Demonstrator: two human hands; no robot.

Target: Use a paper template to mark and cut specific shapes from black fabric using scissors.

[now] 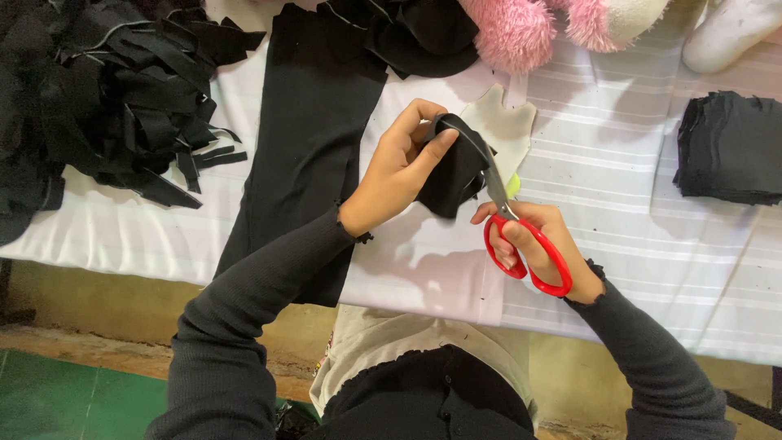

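Note:
My left hand (399, 167) pinches a small piece of black fabric (453, 175) above the table, thumb on top. My right hand (544, 244) grips red-handled scissors (525, 244), fingers through the loops. The metal blades (494, 181) run up along the right edge of the black piece. Behind the fabric lies a cream cardboard pattern shape (509, 126) on the white striped tablecloth (619, 138).
A long black cloth strip (305, 138) lies left of my hands. A heap of black scraps (98, 90) fills the far left. A neat stack of cut black pieces (729, 147) sits at right. A pink plush toy (521, 28) lies at the back.

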